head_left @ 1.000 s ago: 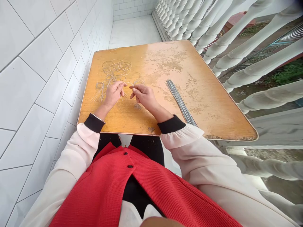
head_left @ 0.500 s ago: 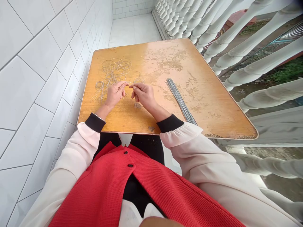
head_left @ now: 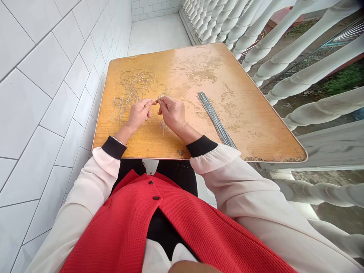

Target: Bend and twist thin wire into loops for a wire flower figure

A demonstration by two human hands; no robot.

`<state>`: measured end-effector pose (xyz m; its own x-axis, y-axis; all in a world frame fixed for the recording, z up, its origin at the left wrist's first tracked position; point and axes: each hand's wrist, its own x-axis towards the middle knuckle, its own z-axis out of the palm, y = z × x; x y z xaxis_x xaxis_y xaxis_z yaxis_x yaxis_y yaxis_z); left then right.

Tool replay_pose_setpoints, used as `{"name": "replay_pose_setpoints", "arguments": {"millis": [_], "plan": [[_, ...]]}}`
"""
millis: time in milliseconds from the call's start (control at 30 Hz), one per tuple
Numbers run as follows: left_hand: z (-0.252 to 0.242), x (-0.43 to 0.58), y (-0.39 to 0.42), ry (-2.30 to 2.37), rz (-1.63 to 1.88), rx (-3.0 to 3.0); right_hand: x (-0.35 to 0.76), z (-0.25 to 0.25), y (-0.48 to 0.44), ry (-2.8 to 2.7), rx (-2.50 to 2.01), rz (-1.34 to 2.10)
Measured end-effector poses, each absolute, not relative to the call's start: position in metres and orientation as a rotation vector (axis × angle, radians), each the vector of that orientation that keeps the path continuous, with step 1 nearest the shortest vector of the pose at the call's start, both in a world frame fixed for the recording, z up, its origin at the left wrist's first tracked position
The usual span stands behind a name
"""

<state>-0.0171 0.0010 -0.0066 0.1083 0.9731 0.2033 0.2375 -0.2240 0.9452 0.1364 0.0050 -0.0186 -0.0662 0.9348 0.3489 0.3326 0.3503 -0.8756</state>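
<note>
Thin wire (head_left: pixel 149 119), largely hidden by the left hand (head_left: pixel 138 112) and right hand (head_left: pixel 172 112); grey bundle (head_left: pixel 216 119), near end covered by the right sleeve (head_left: pixel 218 161); balusters (head_left: pixel 335 107), cut off at right.

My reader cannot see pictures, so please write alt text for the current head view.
A person's left hand and right hand, close together, pinch thin wire over a worn brown table. A tangle of looped wires lies beyond the left hand; a bundle of straight wires lies to the right, with white balusters past the table.

Grey wires (head_left: pixel 217 119), patchy orange table (head_left: pixel 256 129); red vest (head_left: pixel 113 223)
</note>
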Motion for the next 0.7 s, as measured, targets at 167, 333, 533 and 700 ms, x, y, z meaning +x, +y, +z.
{"name": "replay_pose_setpoints", "arguments": {"millis": [167, 333, 533, 700], "plan": [[-0.0074, -0.0221, 0.0054, 1.237, 1.193, 1.527, 0.1360, -0.0229, 0.0087, -1.620, -1.170, 0.773], [-0.0050, -0.0269, 0.0107, 1.254, 1.254, 1.432, 0.1363, -0.0218, 0.0065, -1.648, -1.186, 0.881], [-0.0056, -0.0246, 0.0106, 1.225, 1.218, 1.383, 0.1347, -0.0168, 0.0033, -1.513, -1.123, 1.022], [0.0009, -0.0260, 0.0070, 1.183, 1.221, 1.288, 0.1345, -0.0179, 0.0083, -1.441, -1.118, 1.082]]}}
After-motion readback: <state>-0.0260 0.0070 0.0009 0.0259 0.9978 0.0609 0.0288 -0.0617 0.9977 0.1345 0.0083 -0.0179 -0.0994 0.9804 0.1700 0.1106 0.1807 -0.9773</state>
